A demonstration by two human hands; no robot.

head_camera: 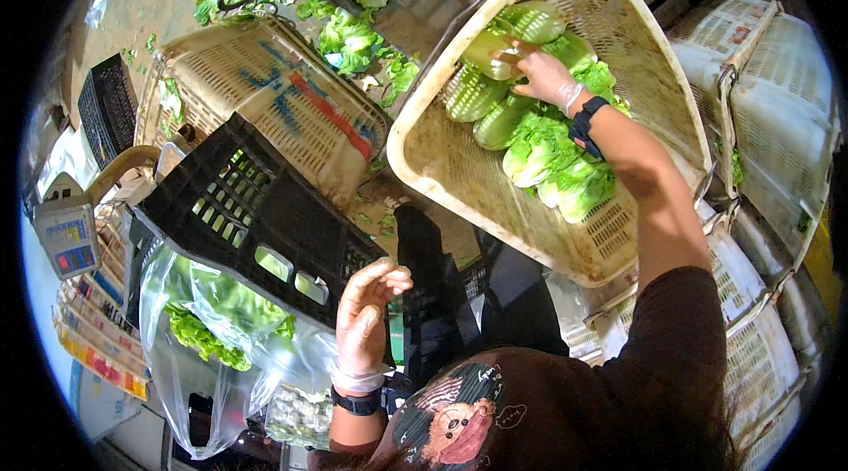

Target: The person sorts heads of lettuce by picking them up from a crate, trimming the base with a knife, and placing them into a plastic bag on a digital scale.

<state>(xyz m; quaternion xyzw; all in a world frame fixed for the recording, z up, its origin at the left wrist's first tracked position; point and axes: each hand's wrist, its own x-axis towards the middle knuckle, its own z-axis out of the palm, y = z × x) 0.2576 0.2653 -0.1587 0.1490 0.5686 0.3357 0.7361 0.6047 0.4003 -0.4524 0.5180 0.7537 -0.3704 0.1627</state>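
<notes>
My right hand (pixel 544 76), in a thin clear glove, reaches into a worn off-white plastic crate (pixel 450 170). Its fingers are spread over a pale green leafy head (pixel 485 55) and seem to touch it; a firm grip does not show. More leafy heads (pixel 563 160) lie in rows in that crate, some with frilly leaves towards me. My left hand (pixel 366 312), gloved too, is raised with loosely curled fingers and holds nothing. It is beside the corner of a black plastic crate (pixel 291 219), where a clear plastic bag (pixel 199 398) lines or covers green lettuce (pixel 205 335).
An overturned off-white crate (pixel 265 80) with blue and red marks lies ahead left. Loose lettuce leaves (pixel 348 40) litter the floor. A scale's display (pixel 65 236) stands at far left. White crates (pixel 775 133) with metal handles are stacked at right. A bagged pack (pixel 298 415) sits below.
</notes>
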